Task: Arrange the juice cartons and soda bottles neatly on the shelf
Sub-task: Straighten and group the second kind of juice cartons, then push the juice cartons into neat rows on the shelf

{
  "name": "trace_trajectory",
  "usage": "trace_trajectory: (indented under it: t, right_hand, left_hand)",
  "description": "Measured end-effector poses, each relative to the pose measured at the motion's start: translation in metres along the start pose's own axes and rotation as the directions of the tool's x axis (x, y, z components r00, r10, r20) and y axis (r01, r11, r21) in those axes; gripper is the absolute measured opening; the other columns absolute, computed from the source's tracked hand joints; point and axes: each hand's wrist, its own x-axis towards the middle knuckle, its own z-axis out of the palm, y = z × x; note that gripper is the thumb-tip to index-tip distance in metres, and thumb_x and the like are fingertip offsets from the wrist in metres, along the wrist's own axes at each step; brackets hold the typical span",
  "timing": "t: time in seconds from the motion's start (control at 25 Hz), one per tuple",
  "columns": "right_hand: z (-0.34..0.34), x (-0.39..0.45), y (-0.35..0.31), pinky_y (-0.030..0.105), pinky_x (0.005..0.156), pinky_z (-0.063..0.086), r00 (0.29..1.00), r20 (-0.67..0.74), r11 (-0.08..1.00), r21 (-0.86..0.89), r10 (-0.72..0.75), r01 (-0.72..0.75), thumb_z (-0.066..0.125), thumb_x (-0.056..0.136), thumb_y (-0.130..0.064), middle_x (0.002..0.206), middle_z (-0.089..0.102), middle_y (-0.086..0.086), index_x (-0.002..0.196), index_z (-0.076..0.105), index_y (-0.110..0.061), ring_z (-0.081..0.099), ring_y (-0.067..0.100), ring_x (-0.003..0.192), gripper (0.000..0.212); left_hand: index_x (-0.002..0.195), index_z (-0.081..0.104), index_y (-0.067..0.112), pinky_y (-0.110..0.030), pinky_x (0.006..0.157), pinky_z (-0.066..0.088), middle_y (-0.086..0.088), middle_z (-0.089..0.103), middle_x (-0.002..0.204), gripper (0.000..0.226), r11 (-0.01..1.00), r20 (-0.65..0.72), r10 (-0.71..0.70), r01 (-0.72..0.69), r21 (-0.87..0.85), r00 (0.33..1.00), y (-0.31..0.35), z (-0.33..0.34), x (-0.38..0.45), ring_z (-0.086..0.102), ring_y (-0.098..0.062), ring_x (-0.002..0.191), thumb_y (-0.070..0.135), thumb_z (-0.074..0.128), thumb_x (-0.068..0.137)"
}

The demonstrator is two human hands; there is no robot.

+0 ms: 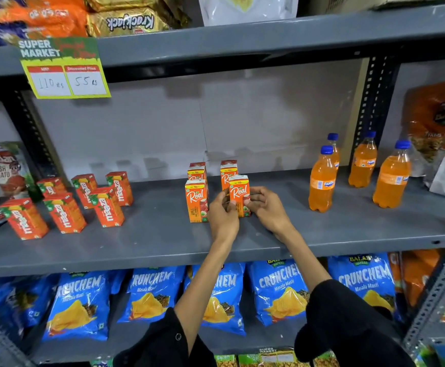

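Hands close on one Real carton (239,195) mid-shelf — left hand (223,216) and right hand (266,207) pinching its sides. Best move: slide it level beside the front carton (196,201), label outward — bottles (322,180) well apart, right.

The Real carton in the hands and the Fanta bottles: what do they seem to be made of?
Real carton: probably coated paperboard, with folded top edges and a printed, slightly glossy face. Fanta bottles: apparently clear plastic, since the orange drink shows through; the blue caps look like plastic too.
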Motion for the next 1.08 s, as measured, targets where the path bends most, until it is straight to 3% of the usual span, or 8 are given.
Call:
trace_trajectory:
  t: [0.08,0.16,0.32,0.4,0.56,0.72,0.84,1.08]
  right_hand:
    - [0.001,-0.006,-0.002,0.045,0.104,0.051,1.0,-0.023,0.999,-0.046,-0.007,0.006,0.067,0.091,-0.012,0.135,0.061,0.015,0.14,0.044,-0.008,0.06,0.027,0.124,0.054]
    - [0.004,-0.017,-0.003,0.04,0.107,0.048,0.98,-0.156,0.975,-0.201,-0.121,0.089,0.065,0.093,-0.015,0.142,0.055,0.009,0.142,0.043,-0.013,0.054,0.021,0.13,0.054]
    - [0.026,-0.05,-0.007,0.02,0.095,0.047,0.792,-0.299,0.825,-0.39,-0.533,0.409,0.055,0.099,-0.019,0.123,0.056,-0.001,0.127,0.052,-0.016,0.054,0.006,0.113,0.029]
    - [0.051,-0.064,-0.011,0.017,0.095,0.043,0.728,-0.278,0.766,-0.393,-0.626,0.508,0.053,0.1,-0.018,0.118,0.056,0.0,0.122,0.055,-0.014,0.054,0.01,0.109,0.023]
    - [0.119,-0.081,-0.03,0.023,0.1,0.043,0.69,-0.17,0.698,-0.35,-0.703,0.625,0.057,0.098,-0.014,0.118,0.06,0.004,0.121,0.058,-0.009,0.055,0.016,0.113,0.024]
    - [0.198,-0.085,-0.054,0.026,0.099,0.045,0.729,-0.13,0.726,-0.309,-0.672,0.615,0.057,0.097,-0.021,0.12,0.058,0.001,0.124,0.055,-0.012,0.055,0.015,0.112,0.029]
    - [0.257,-0.079,-0.07,0.028,0.103,0.044,0.82,-0.132,0.815,-0.281,-0.556,0.507,0.059,0.094,-0.028,0.125,0.054,0.002,0.131,0.048,-0.012,0.054,0.017,0.117,0.042]
    - [0.341,-0.04,-0.09,0.042,0.111,0.034,0.972,-0.17,0.933,-0.346,-0.163,0.096,0.075,0.082,-0.034,0.142,0.039,0.023,0.14,0.032,0.005,0.037,0.037,0.135,0.082]
  left_hand:
    - [0.141,0.06,0.011,-0.027,0.1,0.05,-0.007,0.069,0.134,0.039,1.0,0.003,-0.005,0.005,-0.024,1.0,0.003,-0.004,-0.005,0.065,-0.02,0.125,0.01,0.06,0.101]
    - [0.14,0.059,0.013,-0.028,0.103,0.052,-0.001,0.07,0.13,0.04,0.999,0.007,0.01,-0.01,-0.032,1.0,0.004,-0.011,-0.014,0.066,-0.015,0.122,0.014,0.063,0.1]
    - [0.12,0.065,0.031,-0.012,0.086,0.054,0.021,0.069,0.11,0.027,0.977,-0.108,0.21,-0.212,-0.004,0.972,-0.01,-0.042,-0.048,0.067,0.006,0.099,0.014,0.064,0.099]
    - [0.12,0.067,0.027,-0.017,0.088,0.055,0.017,0.069,0.114,0.022,0.953,-0.189,0.302,-0.298,0.051,0.934,-0.021,-0.071,-0.063,0.068,-0.001,0.104,0.018,0.063,0.1]
    - [0.125,0.066,0.019,-0.038,0.101,0.053,0.005,0.066,0.122,0.025,0.925,-0.323,0.377,-0.335,0.179,0.868,-0.036,-0.144,-0.066,0.064,-0.016,0.117,0.019,0.062,0.101]
    - [0.124,0.063,0.013,-0.043,0.104,0.048,-0.003,0.061,0.125,0.025,0.908,-0.423,0.412,-0.327,0.262,0.807,-0.052,-0.233,-0.047,0.059,-0.022,0.12,0.014,0.063,0.099]
    - [0.124,0.058,0.012,-0.039,0.105,0.045,-0.006,0.058,0.127,0.028,0.909,-0.459,0.407,-0.3,0.29,0.79,-0.068,-0.294,-0.023,0.055,-0.025,0.121,0.015,0.064,0.097]
    - [0.151,0.032,0.003,-0.038,0.119,0.035,-0.015,0.042,0.152,0.07,0.95,-0.339,0.207,-0.107,0.292,0.918,-0.093,-0.352,0.029,0.039,-0.031,0.144,0.024,0.069,0.095]
